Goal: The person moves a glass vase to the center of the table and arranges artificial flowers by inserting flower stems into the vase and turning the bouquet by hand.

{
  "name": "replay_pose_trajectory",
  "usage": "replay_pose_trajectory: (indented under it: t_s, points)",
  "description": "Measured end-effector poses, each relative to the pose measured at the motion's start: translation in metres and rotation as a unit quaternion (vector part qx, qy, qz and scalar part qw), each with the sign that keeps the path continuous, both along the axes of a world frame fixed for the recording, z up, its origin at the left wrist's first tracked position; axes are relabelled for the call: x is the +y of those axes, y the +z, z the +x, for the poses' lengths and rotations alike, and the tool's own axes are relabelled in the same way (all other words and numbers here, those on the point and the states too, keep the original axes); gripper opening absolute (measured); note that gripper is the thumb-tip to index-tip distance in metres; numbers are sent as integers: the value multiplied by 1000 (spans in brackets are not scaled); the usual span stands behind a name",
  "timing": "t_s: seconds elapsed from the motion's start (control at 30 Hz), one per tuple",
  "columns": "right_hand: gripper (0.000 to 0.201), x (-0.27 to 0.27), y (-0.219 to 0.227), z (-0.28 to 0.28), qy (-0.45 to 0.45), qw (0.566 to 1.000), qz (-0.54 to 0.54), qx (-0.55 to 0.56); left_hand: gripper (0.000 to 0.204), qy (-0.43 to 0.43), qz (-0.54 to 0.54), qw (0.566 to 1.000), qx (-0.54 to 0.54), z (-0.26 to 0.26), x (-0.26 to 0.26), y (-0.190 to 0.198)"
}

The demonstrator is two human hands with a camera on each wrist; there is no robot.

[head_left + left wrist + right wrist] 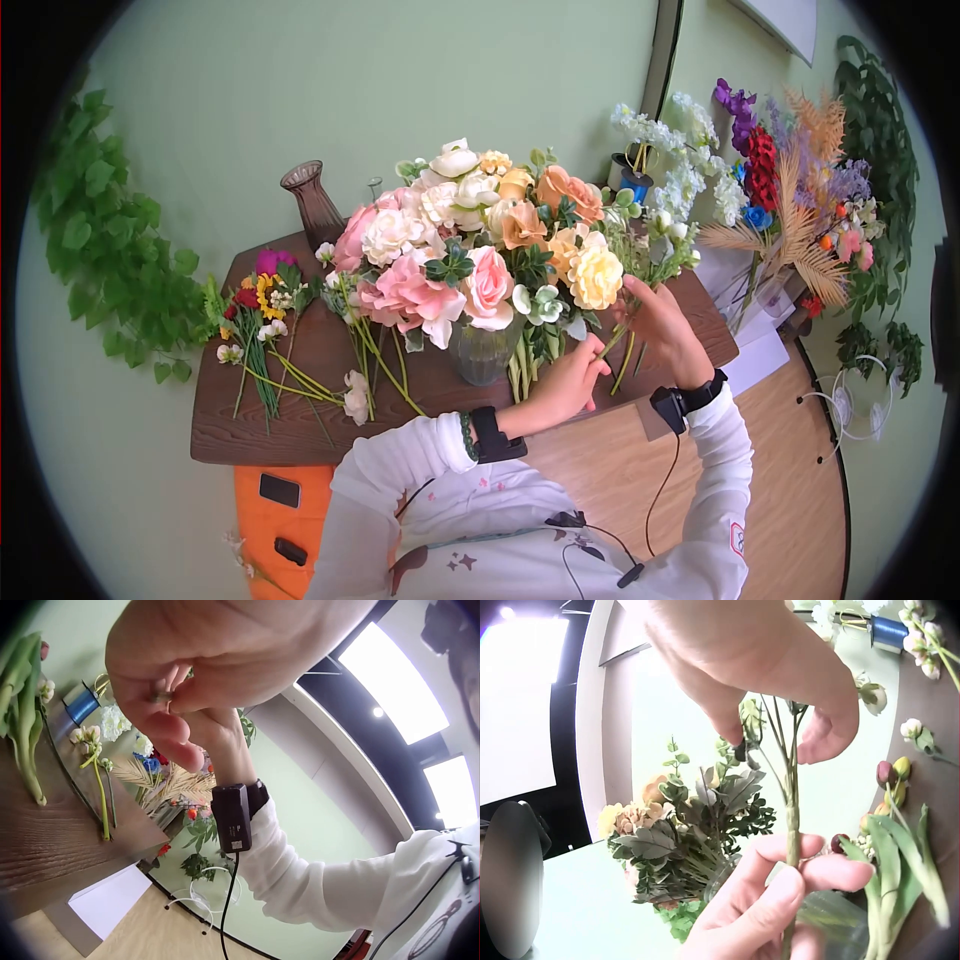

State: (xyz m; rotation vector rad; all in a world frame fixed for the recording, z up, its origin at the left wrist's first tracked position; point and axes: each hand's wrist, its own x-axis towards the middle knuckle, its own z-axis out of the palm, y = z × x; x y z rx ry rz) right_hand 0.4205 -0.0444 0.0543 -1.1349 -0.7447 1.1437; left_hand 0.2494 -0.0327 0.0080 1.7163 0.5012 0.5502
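My left hand (578,377) pinches the lower end of a thin green stem (791,817) between thumb and fingers. My right hand (655,320) holds the same stem higher up, where it branches into a leafy sprig with small white buds (645,245). In the right wrist view the right hand (776,739) is at the top and the left hand (780,877) below it on the stem. The left hand (161,697) fills the top of the left wrist view, fingertips pressed together. Both hands are just right of a glass vase (483,352) that holds a big pink, cream and orange bouquet (470,250).
The brown wooden table (300,425) also bears loose flowers and stems (262,310) at the left, an empty brown vase (312,205) at the back and a blue spool (634,185). More flowers (790,200) stand at the right. White paper (755,355) lies beyond the table's right edge.
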Motion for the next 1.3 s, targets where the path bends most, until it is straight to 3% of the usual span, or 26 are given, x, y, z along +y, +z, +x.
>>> replay_pose_trajectory:
  t_s: [0.1, 0.17, 0.2, 0.3, 0.33, 0.37, 0.43, 0.5, 0.57, 0.6, 0.63, 0.7, 0.73, 0.8, 0.87, 1.13, 1.23, 1.3]
  points:
    - [22, 3, -2, -1, -13, 997, 28, 64, 18, -23, 4, 999, 34, -6, 3, 2]
    - [16, 9, -11, 7, -6, 982, 72, 175, 30, -30, 115, 993, -29, -11, 2, -1]
    - [12, 10, -10, 7, -30, 978, 83, 190, 39, -50, 90, 995, -5, -21, -1, 10]
    - [13, -2, 13, 7, -23, 963, 128, 237, 37, -87, 135, 986, -43, -60, -3, 28]
    - [14, -7, 22, 3, -42, 961, 142, 235, 33, -111, 119, 987, -4, -78, 1, 37]
    - [16, -11, 22, 8, -21, 956, 197, 216, 29, -133, 102, 985, 35, -96, 6, 48]
    - [21, -21, 33, 3, -26, 945, 261, 197, 24, -93, 53, 992, 64, -129, 16, 58]
    - [27, -29, 38, 2, -33, 939, 290, 184, 27, 30, 118, 968, 220, -155, 31, 68]
    - [33, -37, 48, -8, -50, 933, 301, 191, 29, 155, 253, 941, 165, -170, 44, 67]
    - [33, -38, 50, -10, -48, 933, 298, 194, 30, 146, 254, 914, 279, -175, 61, 63]
    - [39, -40, 50, -12, -46, 938, 306, 155, 30, 147, 251, 914, 282, -175, 68, 56]
    - [44, -40, 52, -19, -41, 942, 313, 115, 36, 151, 364, 919, -16, -161, 70, 60]
    - [45, -40, 52, -27, -34, 940, 322, 108, 36, 154, 363, 919, -16, -156, 84, 51]
    - [46, -41, 51, -38, -27, 937, 333, 101, 40, 74, 427, 900, 54, -148, 119, 18]
    - [55, -42, 50, -44, -16, 936, 352, 8, 40, 82, 431, 898, 45, -147, 127, 15]
    - [76, -59, 71, -61, -64, 926, 350, -129, 42, 114, 423, 898, -26, -126, 147, 9]
    - [77, -63, 87, -71, -3, 922, 352, -163, 42, 130, 404, 904, -45, -123, 142, 0]
    - [71, -60, 90, -70, 63, 911, 362, -189, 43, 126, 364, 923, 13, -123, 125, 32]
